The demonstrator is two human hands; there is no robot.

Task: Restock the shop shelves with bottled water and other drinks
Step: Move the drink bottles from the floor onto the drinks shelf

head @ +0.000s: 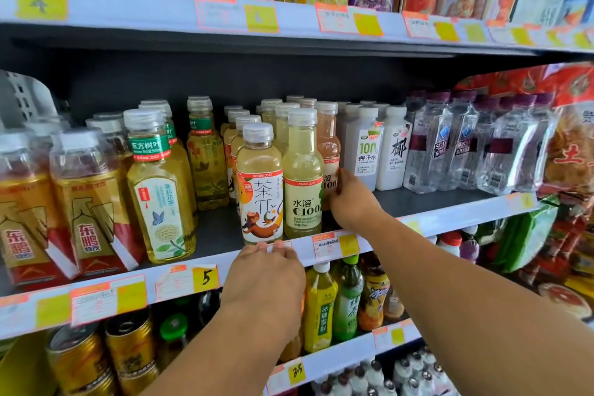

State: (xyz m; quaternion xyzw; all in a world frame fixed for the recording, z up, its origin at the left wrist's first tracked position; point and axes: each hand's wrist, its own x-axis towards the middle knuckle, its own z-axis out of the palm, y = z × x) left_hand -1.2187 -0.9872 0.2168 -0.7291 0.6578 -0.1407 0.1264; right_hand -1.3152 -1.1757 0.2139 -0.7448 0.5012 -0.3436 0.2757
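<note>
Your left hand (265,280), nearest the lens, rests its fingertips on the price rail of the middle shelf (450,223), fingers bent over the edge and holding no bottle. Your right hand (350,199) reaches further in and grips the pink C100 bottle (328,151) low on its label, at the front of its row beside the yellow 水溶 C100 bottle (302,177). Most of the shelf looks stocked: the 茶π bottle (259,183), 东方树叶 tea (159,183), 东鹏 drinks (93,202), 100% 椰子水 coconut water (366,151) and soda water (443,145) all stand in rows. A gap behind the 东方树叶 suggests restocking remains. One tag (205,278) reads 5, another (297,372) 3.5.
</note>
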